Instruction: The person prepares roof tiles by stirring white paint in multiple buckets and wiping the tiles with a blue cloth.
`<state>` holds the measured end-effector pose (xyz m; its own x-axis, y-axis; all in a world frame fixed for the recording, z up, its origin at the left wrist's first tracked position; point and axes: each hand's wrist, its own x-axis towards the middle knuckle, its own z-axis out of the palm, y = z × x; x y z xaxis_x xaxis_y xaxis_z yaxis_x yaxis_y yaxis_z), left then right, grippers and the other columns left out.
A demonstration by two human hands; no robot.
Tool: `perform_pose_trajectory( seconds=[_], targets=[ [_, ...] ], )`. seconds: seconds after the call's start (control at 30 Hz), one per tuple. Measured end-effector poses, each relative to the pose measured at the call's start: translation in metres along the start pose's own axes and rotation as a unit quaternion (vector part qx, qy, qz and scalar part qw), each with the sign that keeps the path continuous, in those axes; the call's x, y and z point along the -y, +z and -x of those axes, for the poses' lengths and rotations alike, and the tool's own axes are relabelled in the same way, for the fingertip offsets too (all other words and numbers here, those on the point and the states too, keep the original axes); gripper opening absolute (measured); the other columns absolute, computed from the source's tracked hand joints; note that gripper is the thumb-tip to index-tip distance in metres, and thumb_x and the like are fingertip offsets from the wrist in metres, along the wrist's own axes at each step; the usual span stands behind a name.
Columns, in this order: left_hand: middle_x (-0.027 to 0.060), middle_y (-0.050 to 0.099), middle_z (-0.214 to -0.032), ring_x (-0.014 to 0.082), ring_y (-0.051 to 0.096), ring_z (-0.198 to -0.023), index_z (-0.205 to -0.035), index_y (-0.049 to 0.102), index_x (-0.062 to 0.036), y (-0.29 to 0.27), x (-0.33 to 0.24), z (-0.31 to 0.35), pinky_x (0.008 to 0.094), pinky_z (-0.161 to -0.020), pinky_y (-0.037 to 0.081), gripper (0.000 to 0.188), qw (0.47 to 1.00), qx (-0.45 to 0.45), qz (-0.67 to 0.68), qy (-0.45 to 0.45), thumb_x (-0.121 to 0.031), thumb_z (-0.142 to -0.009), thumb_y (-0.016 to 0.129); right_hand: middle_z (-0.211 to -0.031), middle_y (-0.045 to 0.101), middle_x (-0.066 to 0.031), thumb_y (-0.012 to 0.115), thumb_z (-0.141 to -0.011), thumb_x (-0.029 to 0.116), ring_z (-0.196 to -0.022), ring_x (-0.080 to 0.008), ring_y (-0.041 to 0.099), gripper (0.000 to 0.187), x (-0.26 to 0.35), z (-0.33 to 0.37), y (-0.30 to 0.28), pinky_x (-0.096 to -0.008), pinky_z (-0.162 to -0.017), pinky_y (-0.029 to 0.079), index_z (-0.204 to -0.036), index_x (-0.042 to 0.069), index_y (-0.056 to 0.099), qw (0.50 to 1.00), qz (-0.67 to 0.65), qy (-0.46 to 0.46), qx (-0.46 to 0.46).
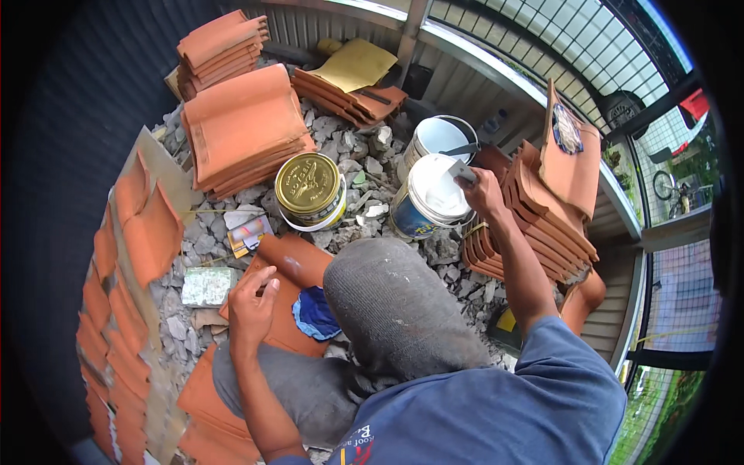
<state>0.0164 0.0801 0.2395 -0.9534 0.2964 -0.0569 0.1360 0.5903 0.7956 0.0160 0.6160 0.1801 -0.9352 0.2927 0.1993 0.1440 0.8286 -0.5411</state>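
Observation:
My right hand [484, 191] grips a putty knife [463, 170] with a flat grey blade, held over the rim of a white bucket [416, 208] with a blue label. White material coats the inside of that bucket. Just behind it stands a second white bucket [415, 147], with a dark flat tool [463, 148] reaching over its rim. My left hand [252, 306] hovers empty by my knee, its fingers loosely bent and the thumb apart. Below it lies an orange roof tile [291, 267], with a crumpled blue cloth [316, 313] on it.
A gold-lidded paint can [310, 184] stands on grey rubble [370, 167]. Stacked orange tiles rise at the far left [246, 128] and right [535, 213]. A pale green-white block [209, 287] and a small colourful packet [248, 234] lie near my left hand. Mesh fencing [535, 39] borders the right.

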Motion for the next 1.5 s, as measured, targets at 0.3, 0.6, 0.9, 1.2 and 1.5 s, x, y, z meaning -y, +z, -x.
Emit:
perform_pose_trajectory(
  seconds=[0.3,0.6,0.9,1.2,1.5],
  targets=[
    [0.0161,0.076,-0.105,0.0199,0.073,-0.086,-0.121,0.074,0.0035,0.012,0.007,-0.002,0.0329,-0.078,0.059,0.027,1.0,-0.012,0.01,-0.001,-0.009,-0.098,0.071,-0.09,0.074,-0.0211,0.075,-0.089,0.012,-0.082,-0.0411,0.071,0.017,0.024,0.008,0.025,-0.0458,-0.075,0.056,-0.1,0.0,0.077,0.998,-0.045,-0.043,-0.008],
    [0.0141,0.076,-0.105,0.0163,0.071,-0.085,-0.122,0.075,0.0033,0.019,0.009,-0.02,0.0314,-0.077,0.058,0.028,1.0,0.004,0.008,0.014,-0.01,-0.097,0.073,-0.081,0.075,-0.0078,0.079,-0.096,0.022,-0.072,-0.0145,0.063,0.028,0.048,0.018,0.003,-0.0368,-0.067,0.053,-0.102,-0.005,0.076,0.974,-0.19,0.047,0.112],
    [0.0126,0.075,-0.102,0.0148,0.069,-0.082,-0.123,0.074,0.004,0.023,0.013,-0.024,0.0302,-0.075,0.057,0.029,1.0,0.01,0.01,0.009,-0.011,-0.098,0.072,-0.089,0.077,-0.0187,0.078,-0.093,0.015,-0.078,-0.0223,0.072,0.023,0.031,0.013,-0.019,-0.0402,-0.075,0.056,-0.104,-0.005,0.076,0.988,-0.079,0.03,0.129],
    [0.0125,0.075,-0.102,0.0148,0.069,-0.082,-0.123,0.075,0.0029,0.023,0.014,-0.024,0.0306,-0.075,0.057,0.029,1.0,0.003,0.004,0.012,-0.011,-0.098,0.073,-0.096,0.075,-0.0194,0.074,-0.091,0.016,-0.085,-0.0399,0.073,0.017,0.013,0.006,0.0,-0.0469,-0.074,0.057,-0.101,0.002,0.079,0.996,0.072,-0.034,-0.048],
    [0.012,0.075,-0.103,0.0143,0.068,-0.082,-0.123,0.074,0.0033,0.026,0.019,-0.028,0.0297,-0.075,0.056,0.028,1.0,0.012,0.013,0.007,-0.011,-0.098,0.072,-0.09,0.075,-0.0223,0.077,-0.089,0.012,-0.077,-0.0374,0.072,0.018,0.022,0.016,0.015,-0.0433,-0.072,0.056,-0.1,-0.003,0.078,0.997,-0.076,0.002,0.032]
  ],
)
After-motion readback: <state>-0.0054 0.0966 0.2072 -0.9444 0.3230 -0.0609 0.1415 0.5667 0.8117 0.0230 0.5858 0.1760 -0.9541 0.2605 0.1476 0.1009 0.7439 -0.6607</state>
